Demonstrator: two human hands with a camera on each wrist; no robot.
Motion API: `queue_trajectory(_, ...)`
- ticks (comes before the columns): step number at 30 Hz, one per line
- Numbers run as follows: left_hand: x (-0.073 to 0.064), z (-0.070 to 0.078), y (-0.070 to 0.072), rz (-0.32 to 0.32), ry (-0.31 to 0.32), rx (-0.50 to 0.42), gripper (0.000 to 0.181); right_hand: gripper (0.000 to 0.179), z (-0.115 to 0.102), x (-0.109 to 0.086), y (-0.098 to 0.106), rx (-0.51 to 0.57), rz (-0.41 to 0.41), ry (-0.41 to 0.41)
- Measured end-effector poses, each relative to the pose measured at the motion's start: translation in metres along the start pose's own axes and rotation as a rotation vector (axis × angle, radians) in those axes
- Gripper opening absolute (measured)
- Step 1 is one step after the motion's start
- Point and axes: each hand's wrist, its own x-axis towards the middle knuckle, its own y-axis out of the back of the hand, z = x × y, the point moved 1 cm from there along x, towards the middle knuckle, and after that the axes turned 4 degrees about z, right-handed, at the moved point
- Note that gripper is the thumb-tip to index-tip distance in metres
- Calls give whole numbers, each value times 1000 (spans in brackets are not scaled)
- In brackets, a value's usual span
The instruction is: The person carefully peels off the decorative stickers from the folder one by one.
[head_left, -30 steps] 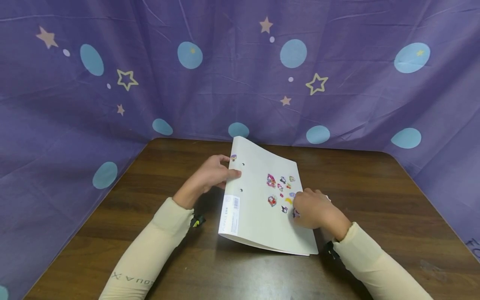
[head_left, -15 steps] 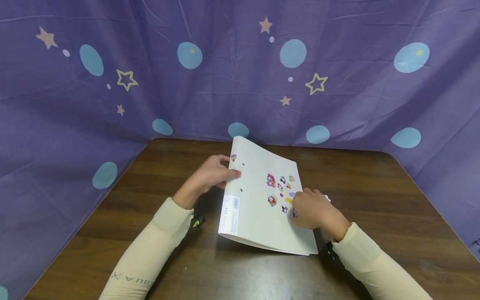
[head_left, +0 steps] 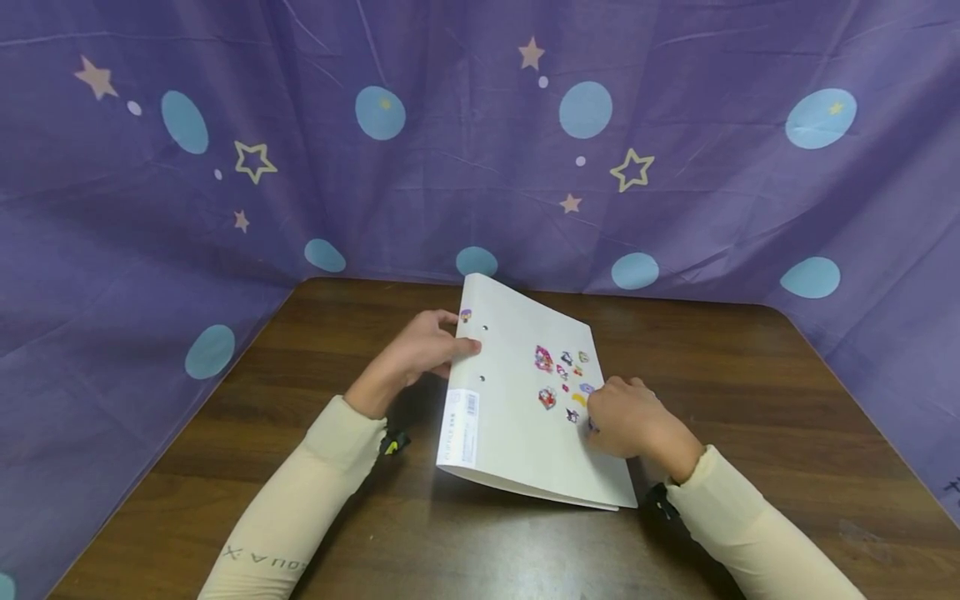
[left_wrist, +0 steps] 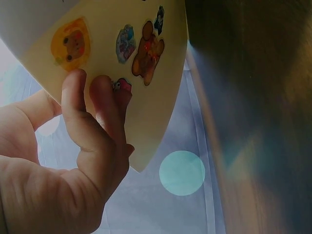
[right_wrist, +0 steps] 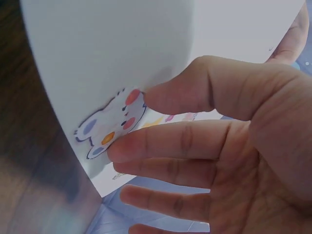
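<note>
A white folder (head_left: 525, 450) stands tilted on the table, its spine raised on the left and small cartoon stickers (head_left: 546, 358) scattered over its cover. My left hand (head_left: 423, 346) grips the spine, thumb on the front and fingers behind. More stickers, among them a brown bear sticker (left_wrist: 147, 53), show by those fingers in the left wrist view. At the cover's right edge is my right hand (head_left: 633, 418). In the right wrist view, its thumb and index finger pinch a white animal-face sticker (right_wrist: 114, 119) close against the folder; the head view hides this sticker.
The brown wooden table (head_left: 750, 400) extends around the folder. Behind it hangs a purple cloth (head_left: 465, 125) with stars and blue dots, which also runs along the left and right sides. A printed label (head_left: 459, 429) sits low on the spine.
The white bit that stuck out past my right hand has mostly gone from sight. The cover's stickers have shifted slightly to the right. My left hand keeps its grip on the spine.
</note>
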Motion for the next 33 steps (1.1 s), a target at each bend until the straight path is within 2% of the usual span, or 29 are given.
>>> queue_trajectory(11,0,0,0,7,2,1,58,16,-3,-2,4,-41,84,16)
queue_trajectory(17,0,1,0,9,4,5,58,14,-5,-2,4,-45,102,18)
queue_trajectory(23,0,1,0,10,4,8,57,28,-2,-3,4,-46,119,37)
queue_trajectory(33,-1,2,0,17,11,0,56,31,12,-7,10,32,153,46)
